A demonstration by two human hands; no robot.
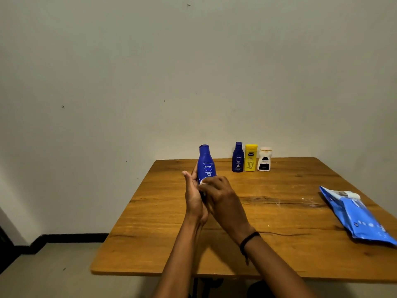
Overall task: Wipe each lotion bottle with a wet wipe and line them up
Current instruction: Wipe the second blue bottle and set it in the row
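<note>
Head view: left hand point(194, 196) holds blue bottle point(206, 163) near table point(150, 222) edge.

Left hand point(194, 196) upright, palm inward, right hand point(219, 195) fingers point(209, 182) curled, wrists close

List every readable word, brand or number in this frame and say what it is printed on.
"NIVEA", "Body Milk": large blue bottle in the left hand.
"NIVEA": small blue bottle, faint.
Yellow bottle, white bottle, wipes pack: print too blurred to read.
</note>
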